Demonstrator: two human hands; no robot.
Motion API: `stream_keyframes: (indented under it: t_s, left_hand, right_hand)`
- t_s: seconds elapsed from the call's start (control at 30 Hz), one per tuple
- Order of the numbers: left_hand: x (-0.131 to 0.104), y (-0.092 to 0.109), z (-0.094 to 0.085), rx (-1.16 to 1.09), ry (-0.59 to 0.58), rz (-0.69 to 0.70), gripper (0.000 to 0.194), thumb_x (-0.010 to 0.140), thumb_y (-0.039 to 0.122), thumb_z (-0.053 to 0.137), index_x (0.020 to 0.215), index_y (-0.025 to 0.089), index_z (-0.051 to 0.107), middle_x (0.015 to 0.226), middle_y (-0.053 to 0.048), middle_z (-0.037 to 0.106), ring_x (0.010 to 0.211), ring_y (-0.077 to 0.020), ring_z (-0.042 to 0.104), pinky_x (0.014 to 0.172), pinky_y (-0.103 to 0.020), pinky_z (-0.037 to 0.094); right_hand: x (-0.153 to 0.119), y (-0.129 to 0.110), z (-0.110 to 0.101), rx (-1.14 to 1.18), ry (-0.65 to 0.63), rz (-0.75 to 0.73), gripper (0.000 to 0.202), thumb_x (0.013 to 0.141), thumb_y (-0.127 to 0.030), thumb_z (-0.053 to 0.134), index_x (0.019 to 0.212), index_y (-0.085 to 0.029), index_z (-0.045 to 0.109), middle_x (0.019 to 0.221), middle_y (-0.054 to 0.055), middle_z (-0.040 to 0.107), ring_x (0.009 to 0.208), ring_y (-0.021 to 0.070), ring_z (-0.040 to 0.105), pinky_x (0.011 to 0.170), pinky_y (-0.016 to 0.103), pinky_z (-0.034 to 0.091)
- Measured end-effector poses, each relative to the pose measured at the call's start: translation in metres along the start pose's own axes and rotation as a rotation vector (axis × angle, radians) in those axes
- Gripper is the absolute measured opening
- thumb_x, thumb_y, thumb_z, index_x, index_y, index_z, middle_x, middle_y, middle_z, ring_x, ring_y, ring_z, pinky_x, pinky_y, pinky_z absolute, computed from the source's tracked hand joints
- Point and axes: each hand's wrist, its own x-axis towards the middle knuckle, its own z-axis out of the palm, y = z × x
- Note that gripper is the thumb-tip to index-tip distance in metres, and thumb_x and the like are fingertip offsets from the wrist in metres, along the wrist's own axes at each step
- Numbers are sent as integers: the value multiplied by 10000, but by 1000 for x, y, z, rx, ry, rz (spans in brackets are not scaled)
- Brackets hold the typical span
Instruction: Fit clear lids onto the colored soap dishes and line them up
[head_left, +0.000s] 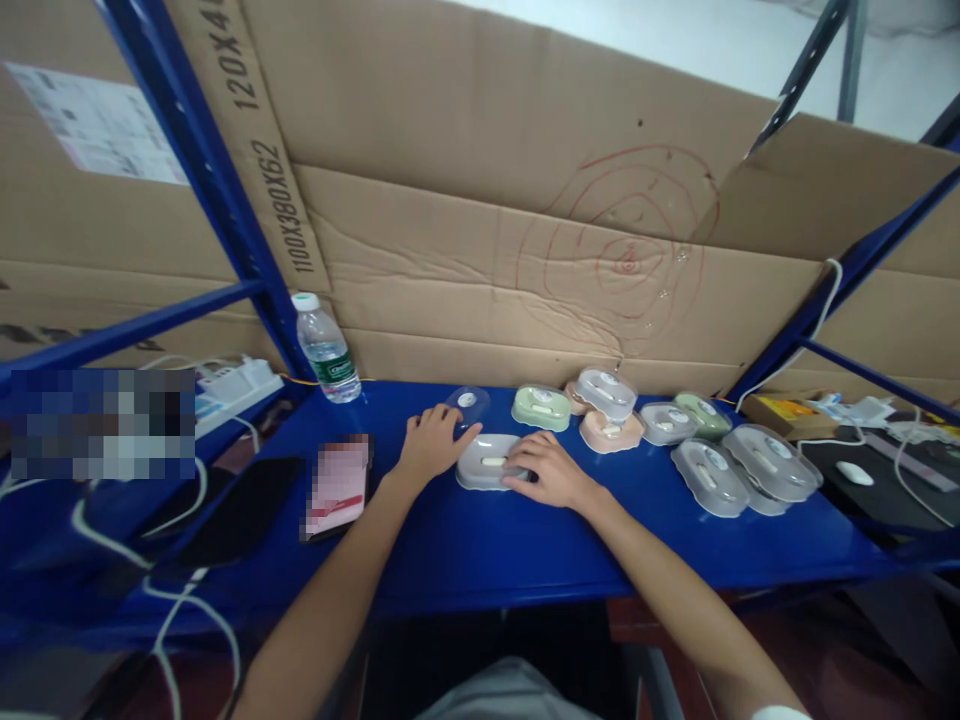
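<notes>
A grey oval case (478,472) with a pale bar in its middle lies on the blue table (480,560). My right hand (546,468) rests over the case's right end, its fingers curved onto the rim and near the bar. To the upper left is a clear lid (468,400) with a round white label. My left hand (435,440) touches the lid's lower left edge, fingers spread. A green case (541,408) sits behind and to the right, beside a pink case (611,432) with a clear-lidded one (606,394) on top.
More lidded cases (712,477) stand at the right, in front of a black mat with a white mouse (855,473). A water bottle (327,350), a phone (339,485) and white cables (112,540) are at the left. Cardboard (450,250) walls the back.
</notes>
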Motion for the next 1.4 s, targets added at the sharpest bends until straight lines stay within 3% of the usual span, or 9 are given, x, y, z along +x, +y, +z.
stream_keyframes:
  t_s: [0.1, 0.27, 0.53, 0.63, 0.77, 0.9, 1.03, 1.2, 1.4]
  left_hand:
    - [2, -2, -2, 56, 61, -85, 476, 965, 549, 603, 1261, 179, 656, 1320, -199, 634, 1273, -397, 580, 1064, -544, 426]
    - [7, -7, -1, 87, 63, -169, 547, 1008, 572, 510, 1403, 202, 589, 1431, -214, 582, 1308, -393, 575, 1024, -517, 471]
    - [6, -21, 0, 54, 14, -241, 572, 880, 553, 684, 1318, 189, 622, 1299, -228, 665, 1259, -435, 599, 1024, -574, 464]
    - [10, -22, -3, -43, 19, -190, 490, 869, 475, 715, 1280, 221, 638, 1284, -178, 699, 1232, -378, 639, 1027, -509, 495]
    - [15, -17, -8, -217, 18, -43, 409, 954, 430, 606, 1317, 240, 621, 1382, -124, 675, 1293, -289, 633, 1087, -439, 501]
    - [9, -6, -12, -385, -134, 198, 462, 891, 418, 685, 1322, 258, 642, 1499, -85, 614, 1345, -250, 617, 1105, -378, 511]
    - [0, 0, -13, -456, -245, 331, 481, 831, 380, 753, 1287, 256, 664, 1543, -102, 564, 1437, -305, 536, 1207, -455, 416]
    - [-1, -3, -8, -481, -250, 347, 563, 813, 397, 784, 1317, 235, 590, 1538, -130, 500, 1438, -324, 500, 1208, -476, 396]
    - [2, -6, -7, -502, -240, 341, 591, 792, 369, 801, 1305, 232, 542, 1410, -95, 535, 1323, -292, 547, 1157, -438, 427]
  right_hand:
    - [0, 1, 2, 0, -2, 9, 472, 975, -517, 709, 1353, -236, 674, 1312, 117, 714, 1305, 292, 595, 1132, 473, 405]
    - [-3, 5, 9, -18, -10, 110, 804, 949, -474, 740, 1629, -259, 369, 1664, 189, 392, 1539, 356, 376, 1223, 559, 342]
    - [-10, 26, 14, 49, -5, 184, 372, 1001, -270, 627, 1371, -232, 635, 1597, 181, 477, 1489, 325, 471, 1187, 561, 396]
    - [-11, 28, 16, 90, -3, 194, 450, 1012, -333, 629, 1447, -235, 565, 1611, 179, 452, 1491, 323, 468, 1191, 542, 413]
    - [-10, 32, 21, 113, 44, 226, 751, 971, -373, 692, 1615, -242, 328, 1663, 197, 356, 1545, 340, 387, 1224, 557, 392]
    - [-9, 36, 22, 111, 98, 254, 1007, 926, -417, 758, 1687, -274, 115, 1729, 207, 190, 1609, 359, 248, 1239, 574, 378]
    - [-10, 38, 19, 91, 71, 238, 895, 950, -429, 744, 1673, -305, 232, 1736, 178, 214, 1596, 353, 295, 1240, 547, 389]
    - [-11, 40, 21, 41, 74, 203, 758, 974, -407, 722, 1637, -305, 370, 1689, 158, 366, 1540, 345, 412, 1231, 549, 405]
    - [-10, 42, 24, 61, 118, 193, 647, 1032, -338, 620, 1635, -312, 389, 1685, 122, 401, 1540, 311, 423, 1244, 547, 393]
